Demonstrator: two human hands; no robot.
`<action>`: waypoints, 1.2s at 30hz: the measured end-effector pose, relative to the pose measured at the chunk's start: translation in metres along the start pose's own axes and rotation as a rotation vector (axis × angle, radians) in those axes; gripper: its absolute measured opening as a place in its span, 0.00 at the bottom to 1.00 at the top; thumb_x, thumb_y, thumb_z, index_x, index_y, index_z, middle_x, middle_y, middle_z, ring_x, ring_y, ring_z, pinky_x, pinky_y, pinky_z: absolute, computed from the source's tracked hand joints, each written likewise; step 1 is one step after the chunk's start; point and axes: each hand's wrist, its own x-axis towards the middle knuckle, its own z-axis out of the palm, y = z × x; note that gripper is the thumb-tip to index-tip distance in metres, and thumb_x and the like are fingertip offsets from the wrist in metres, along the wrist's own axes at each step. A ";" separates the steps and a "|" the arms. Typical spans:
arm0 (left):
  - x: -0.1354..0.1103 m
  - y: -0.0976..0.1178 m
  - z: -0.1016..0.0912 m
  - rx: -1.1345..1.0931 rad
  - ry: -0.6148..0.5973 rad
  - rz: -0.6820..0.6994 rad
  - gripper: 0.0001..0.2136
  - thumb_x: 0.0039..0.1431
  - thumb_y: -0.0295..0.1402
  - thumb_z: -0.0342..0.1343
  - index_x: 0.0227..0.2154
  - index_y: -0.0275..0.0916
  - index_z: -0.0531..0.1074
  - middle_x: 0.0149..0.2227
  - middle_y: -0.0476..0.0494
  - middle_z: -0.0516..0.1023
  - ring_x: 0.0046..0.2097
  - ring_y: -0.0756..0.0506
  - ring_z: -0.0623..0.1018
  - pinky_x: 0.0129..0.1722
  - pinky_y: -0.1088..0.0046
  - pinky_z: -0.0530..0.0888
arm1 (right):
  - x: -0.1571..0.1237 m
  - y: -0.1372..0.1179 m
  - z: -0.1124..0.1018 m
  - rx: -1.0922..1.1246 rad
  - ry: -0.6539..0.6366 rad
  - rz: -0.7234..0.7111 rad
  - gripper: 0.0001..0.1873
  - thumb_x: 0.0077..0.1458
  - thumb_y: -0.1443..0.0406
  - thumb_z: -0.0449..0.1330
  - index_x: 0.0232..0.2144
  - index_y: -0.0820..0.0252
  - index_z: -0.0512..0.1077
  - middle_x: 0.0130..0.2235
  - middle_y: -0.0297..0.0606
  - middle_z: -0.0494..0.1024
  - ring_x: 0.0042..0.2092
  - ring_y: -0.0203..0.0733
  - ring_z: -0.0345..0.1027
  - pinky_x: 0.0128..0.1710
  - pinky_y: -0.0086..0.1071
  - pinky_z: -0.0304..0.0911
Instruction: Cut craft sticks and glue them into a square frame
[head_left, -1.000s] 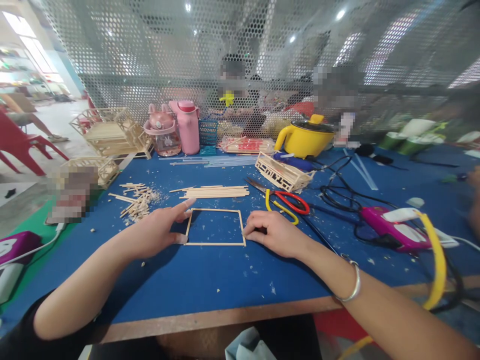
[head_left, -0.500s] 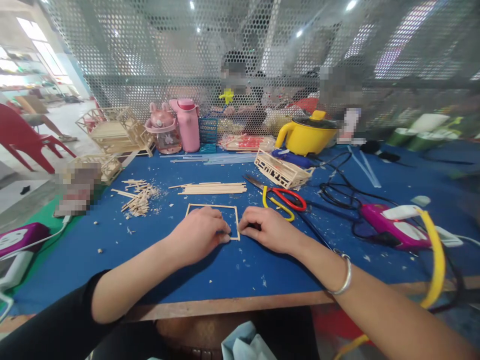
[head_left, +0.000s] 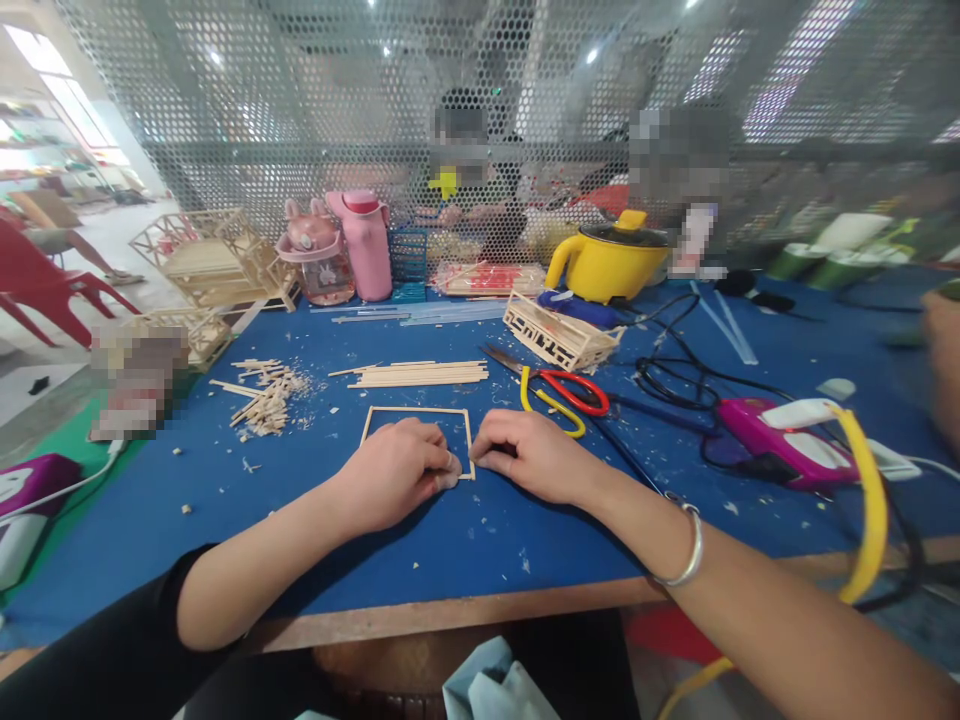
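A rectangular frame of thin wooden sticks (head_left: pixel 417 409) lies flat on the blue tabletop. My left hand (head_left: pixel 397 472) covers its lower left part, fingers closed on the near stick close to the near right corner. Thumb and fingers of my right hand (head_left: pixel 532 458) are pinched on the frame's right side, just above that corner. Behind the frame lies a row of loose wooden sticks (head_left: pixel 420 375). Scissors (head_left: pixel 574 392) with red and yellow handles rest beyond my right hand. Part of the frame is hidden under my left hand.
Cut stick pieces (head_left: pixel 266 400) are heaped at left. A small lattice piece (head_left: pixel 559 335), yellow pot (head_left: pixel 616 262) and pink bottle (head_left: pixel 369 245) stand at the back. Black cables (head_left: pixel 667 375) and a purple device (head_left: pixel 780 445) lie right. Another person's hand (head_left: pixel 943 345) shows at the right edge.
The view has shifted slightly. My left hand has slid a little toward me, uncovering more of the frame's far side. Another person's hand has appeared at the right edge.
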 end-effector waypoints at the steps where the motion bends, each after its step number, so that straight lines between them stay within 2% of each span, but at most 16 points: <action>1: 0.000 0.000 0.000 0.000 0.001 -0.002 0.10 0.59 0.32 0.50 0.33 0.41 0.76 0.32 0.47 0.73 0.37 0.48 0.71 0.38 0.74 0.67 | 0.000 0.000 0.000 0.002 -0.003 0.002 0.06 0.53 0.70 0.57 0.29 0.59 0.74 0.32 0.34 0.74 0.34 0.34 0.66 0.35 0.27 0.58; 14: 0.002 -0.005 0.007 -0.046 0.036 0.012 0.08 0.57 0.32 0.52 0.31 0.43 0.78 0.30 0.49 0.75 0.36 0.49 0.73 0.37 0.75 0.67 | 0.000 -0.001 0.000 -0.005 -0.011 0.012 0.06 0.52 0.71 0.57 0.28 0.59 0.74 0.32 0.34 0.74 0.34 0.34 0.66 0.35 0.27 0.58; 17: -0.002 -0.009 -0.002 -0.136 0.056 0.020 0.10 0.58 0.35 0.51 0.36 0.44 0.77 0.34 0.48 0.78 0.39 0.49 0.75 0.39 0.75 0.68 | 0.000 -0.002 0.000 0.002 -0.010 0.020 0.05 0.52 0.71 0.57 0.28 0.59 0.74 0.32 0.34 0.73 0.34 0.35 0.66 0.35 0.27 0.59; 19: -0.011 -0.019 -0.016 -0.199 0.141 -0.051 0.13 0.59 0.39 0.49 0.42 0.43 0.75 0.39 0.47 0.79 0.42 0.48 0.76 0.42 0.75 0.69 | 0.000 -0.002 -0.001 0.010 -0.010 0.026 0.05 0.52 0.70 0.57 0.28 0.59 0.73 0.32 0.34 0.73 0.34 0.35 0.66 0.36 0.28 0.59; 21: -0.026 -0.032 -0.032 -0.185 0.289 -0.212 0.15 0.57 0.42 0.49 0.41 0.42 0.75 0.40 0.47 0.79 0.42 0.47 0.76 0.43 0.73 0.69 | 0.000 -0.002 -0.001 0.018 -0.011 0.033 0.05 0.53 0.69 0.57 0.28 0.59 0.73 0.32 0.35 0.74 0.35 0.35 0.67 0.36 0.28 0.59; 22: -0.035 -0.040 -0.038 -0.144 0.311 -0.292 0.14 0.56 0.42 0.50 0.38 0.42 0.76 0.39 0.47 0.80 0.41 0.46 0.76 0.42 0.73 0.70 | 0.001 -0.002 -0.001 0.021 -0.012 0.035 0.06 0.53 0.69 0.56 0.28 0.59 0.73 0.33 0.35 0.74 0.35 0.35 0.67 0.36 0.28 0.59; 24: -0.054 -0.052 -0.045 -0.077 0.262 -0.419 0.13 0.53 0.44 0.53 0.33 0.42 0.77 0.35 0.48 0.80 0.37 0.45 0.77 0.38 0.72 0.71 | 0.001 -0.002 -0.001 0.027 -0.011 0.039 0.06 0.53 0.69 0.56 0.28 0.59 0.73 0.33 0.35 0.74 0.35 0.35 0.67 0.37 0.28 0.59; 26: -0.072 -0.059 -0.042 -0.079 0.213 -0.446 0.12 0.52 0.43 0.55 0.32 0.42 0.78 0.33 0.48 0.80 0.36 0.46 0.77 0.37 0.73 0.71 | 0.002 -0.001 -0.001 0.034 -0.014 0.040 0.06 0.53 0.68 0.56 0.28 0.58 0.73 0.33 0.34 0.74 0.35 0.35 0.67 0.37 0.28 0.59; 29: -0.086 -0.059 -0.026 -0.089 0.207 -0.366 0.11 0.52 0.42 0.56 0.33 0.43 0.78 0.35 0.47 0.79 0.38 0.47 0.76 0.39 0.75 0.70 | 0.002 0.000 -0.001 0.036 -0.017 0.044 0.06 0.53 0.68 0.56 0.28 0.58 0.73 0.33 0.34 0.74 0.35 0.35 0.67 0.37 0.28 0.59; 32: -0.085 -0.053 -0.014 -0.056 0.230 -0.312 0.09 0.54 0.39 0.55 0.32 0.43 0.78 0.34 0.47 0.78 0.37 0.49 0.75 0.39 0.76 0.70 | 0.002 -0.001 -0.001 0.035 -0.016 0.049 0.06 0.53 0.68 0.56 0.28 0.57 0.74 0.33 0.34 0.73 0.35 0.35 0.67 0.37 0.28 0.59; 36: -0.077 -0.047 -0.013 -0.089 0.229 -0.304 0.08 0.56 0.34 0.54 0.29 0.40 0.77 0.31 0.47 0.77 0.36 0.50 0.74 0.38 0.77 0.69 | 0.003 -0.002 -0.002 0.042 -0.025 0.062 0.06 0.53 0.67 0.56 0.28 0.57 0.74 0.32 0.33 0.73 0.35 0.34 0.67 0.36 0.28 0.60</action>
